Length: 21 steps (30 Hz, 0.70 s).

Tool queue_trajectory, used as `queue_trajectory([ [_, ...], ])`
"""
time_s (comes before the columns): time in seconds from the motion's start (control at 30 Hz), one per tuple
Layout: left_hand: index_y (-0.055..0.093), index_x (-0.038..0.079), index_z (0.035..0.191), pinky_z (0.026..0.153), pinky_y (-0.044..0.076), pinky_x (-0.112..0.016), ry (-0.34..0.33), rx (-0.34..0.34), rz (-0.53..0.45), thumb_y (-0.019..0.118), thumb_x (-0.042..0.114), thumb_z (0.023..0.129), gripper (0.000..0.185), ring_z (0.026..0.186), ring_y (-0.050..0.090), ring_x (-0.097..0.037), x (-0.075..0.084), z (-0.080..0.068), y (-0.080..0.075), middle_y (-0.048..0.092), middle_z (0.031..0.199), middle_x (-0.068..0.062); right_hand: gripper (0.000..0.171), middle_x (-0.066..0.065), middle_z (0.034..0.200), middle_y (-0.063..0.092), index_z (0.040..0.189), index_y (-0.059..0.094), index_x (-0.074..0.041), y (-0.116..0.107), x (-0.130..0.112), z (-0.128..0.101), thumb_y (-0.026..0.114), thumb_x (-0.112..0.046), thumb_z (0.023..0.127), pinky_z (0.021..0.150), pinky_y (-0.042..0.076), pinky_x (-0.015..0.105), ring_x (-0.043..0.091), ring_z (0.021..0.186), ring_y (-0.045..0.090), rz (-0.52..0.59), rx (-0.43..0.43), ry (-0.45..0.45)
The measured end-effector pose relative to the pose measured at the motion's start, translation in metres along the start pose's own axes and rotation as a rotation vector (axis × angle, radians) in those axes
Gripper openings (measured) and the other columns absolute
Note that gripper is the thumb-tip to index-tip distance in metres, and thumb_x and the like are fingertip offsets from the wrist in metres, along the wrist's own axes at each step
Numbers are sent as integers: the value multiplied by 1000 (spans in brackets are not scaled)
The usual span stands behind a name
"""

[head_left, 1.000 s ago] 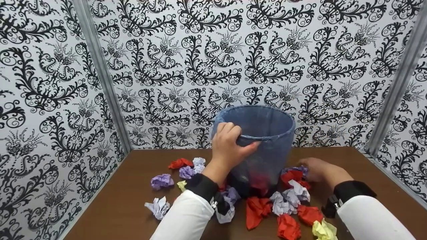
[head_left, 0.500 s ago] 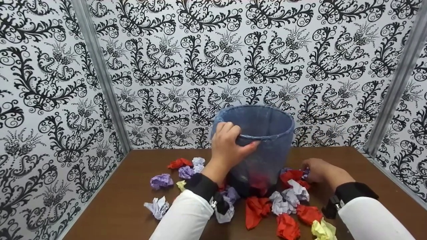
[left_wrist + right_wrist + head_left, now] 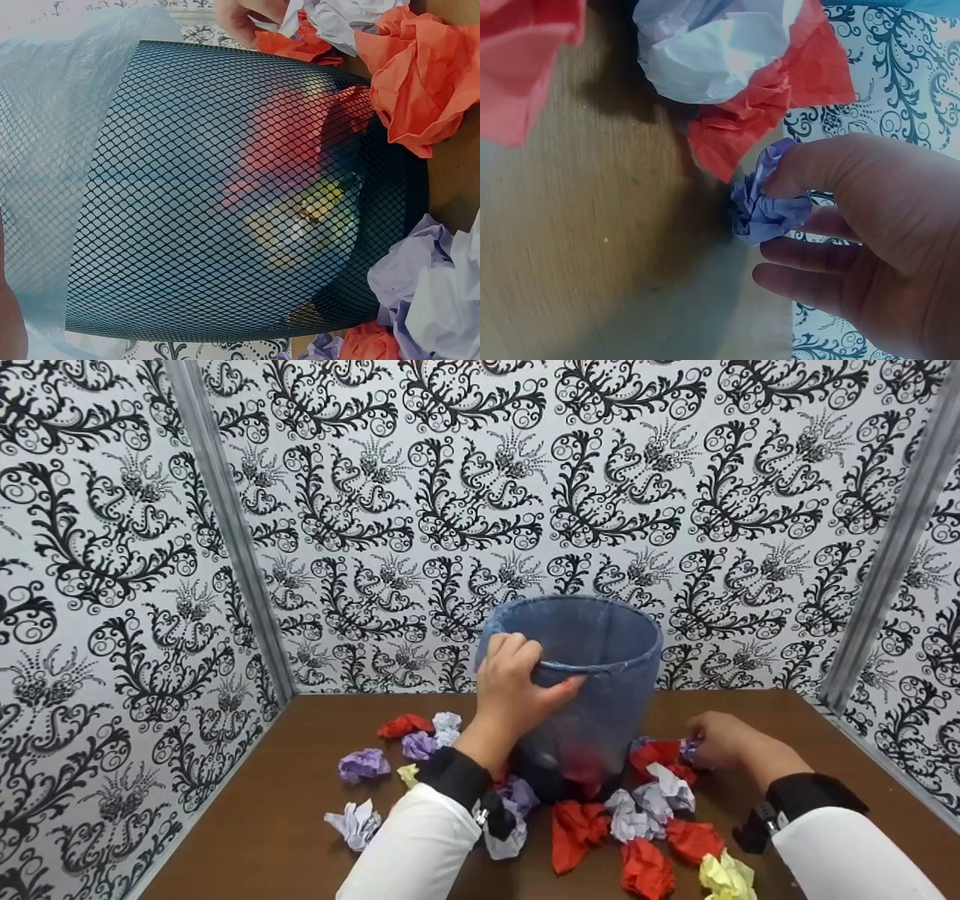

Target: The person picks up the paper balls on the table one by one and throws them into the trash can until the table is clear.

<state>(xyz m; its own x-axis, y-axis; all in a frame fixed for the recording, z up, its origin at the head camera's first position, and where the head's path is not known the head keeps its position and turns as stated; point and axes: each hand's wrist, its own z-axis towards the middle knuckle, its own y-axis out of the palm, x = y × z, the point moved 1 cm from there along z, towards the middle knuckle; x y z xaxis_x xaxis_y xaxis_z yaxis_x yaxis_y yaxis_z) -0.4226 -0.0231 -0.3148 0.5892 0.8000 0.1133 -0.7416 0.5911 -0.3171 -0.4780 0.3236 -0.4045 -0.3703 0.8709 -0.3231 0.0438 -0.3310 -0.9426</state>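
A mesh wastebasket point(image 3: 195, 195) lined with a translucent blue bag point(image 3: 600, 712) stands on the table in the head view. My left hand point(image 3: 514, 686) grips its near-left rim, fingers over the edge and thumb along the outside. Through the mesh, red and yellow crumpled paper shows near the bottom. To the right of the basket, my right hand point(image 3: 727, 741) pinches a purple paper ball point(image 3: 769, 214) between thumb and fingers, low by the table. Beside it lie a crumpled red paper point(image 3: 739, 124) and a white paper ball point(image 3: 716, 56).
Several crumpled papers lie around the basket's base. Among them are a red one point(image 3: 577, 832) in front, a yellow one point(image 3: 727, 876) at front right, and a purple one point(image 3: 364, 765) on the left. Patterned panels point(image 3: 480, 510) enclose the brown table point(image 3: 247, 825).
My right hand has shifted slightly to the right, drawing the purple paper ball away from the red paper. The left hand keeps its grip on the rim.
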Motion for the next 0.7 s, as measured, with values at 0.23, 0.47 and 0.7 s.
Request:
queue_trajectory([
  [0.23,44,17,68,63,41,-29,3,0,-9,64,71,72,58,86,45,-15,-1,0,2,43,76,4,18,6,78,63,81,62,-7,-14,-10,-5,74,-5,68,57,49,33,20,68,58,128,24,49],
  [0.47,44,18,69,64,41,-29,-5,-23,-18,64,72,73,58,87,44,-15,-1,0,0,43,77,5,14,8,86,64,86,64,-6,-47,-24,-4,71,-7,74,68,53,40,22,78,60,61,65,-82],
  [0.7,44,18,69,65,42,-30,-5,-31,-13,64,72,72,58,87,45,-15,0,0,-2,42,77,5,16,8,94,66,91,66,-12,-83,-46,-6,71,-11,76,72,53,42,24,85,61,-10,133,-129],
])
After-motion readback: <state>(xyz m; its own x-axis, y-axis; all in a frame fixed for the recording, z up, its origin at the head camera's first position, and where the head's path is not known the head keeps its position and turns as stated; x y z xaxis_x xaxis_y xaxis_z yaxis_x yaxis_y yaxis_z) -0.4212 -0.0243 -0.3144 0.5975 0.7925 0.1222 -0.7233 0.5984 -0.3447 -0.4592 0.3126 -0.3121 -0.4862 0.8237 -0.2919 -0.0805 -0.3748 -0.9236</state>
